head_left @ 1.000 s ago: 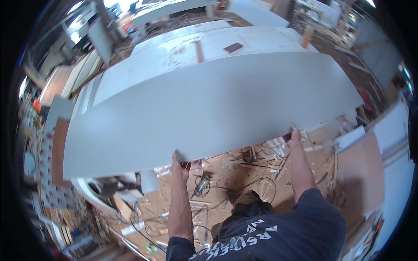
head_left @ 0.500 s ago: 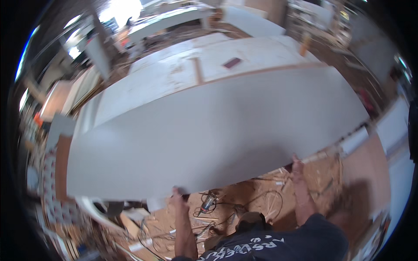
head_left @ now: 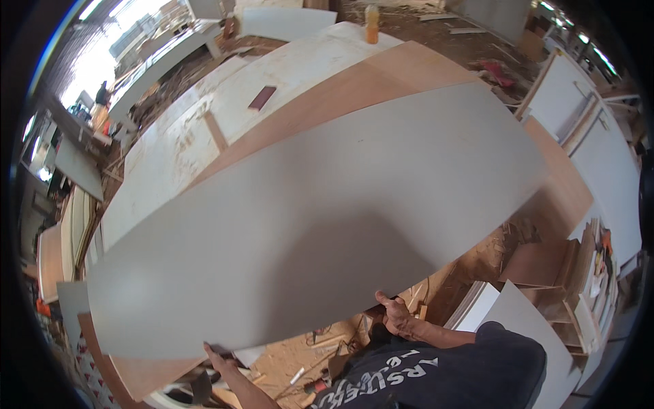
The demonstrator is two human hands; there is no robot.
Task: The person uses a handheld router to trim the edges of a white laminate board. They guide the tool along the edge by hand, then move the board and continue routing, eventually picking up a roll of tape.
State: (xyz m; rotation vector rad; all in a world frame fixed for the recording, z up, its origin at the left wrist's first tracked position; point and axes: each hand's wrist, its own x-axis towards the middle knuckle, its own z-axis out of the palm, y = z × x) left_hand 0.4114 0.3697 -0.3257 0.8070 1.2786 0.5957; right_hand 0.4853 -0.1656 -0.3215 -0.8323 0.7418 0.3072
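A long, light grey board [head_left: 340, 198] spans the middle of the head view, with my shadow across its near half. My left hand [head_left: 216, 356] grips its near edge toward the left end, thumb side at the edge and fingers mostly hidden underneath. Further right along the same edge, my right hand [head_left: 395, 315] is closed on the board, thumb on top and fingers below. A brown wooden sheet [head_left: 415, 65] shows from under the board's far side and lies over a white worktable [head_left: 163, 160].
On the worktable are a dark red block [head_left: 262, 97], a narrow wooden strip [head_left: 215, 131] and a bottle of orange liquid [head_left: 371, 24]. White panels [head_left: 555, 102] lean at the right, near a wooden shelf unit [head_left: 562, 279]. Sawdust and offcuts litter the floor [head_left: 300, 371].
My view has swung to the right. The board now slants more steeply, and more of the brown sheet shows beyond its far edge. Both hands keep hold of the near edge.
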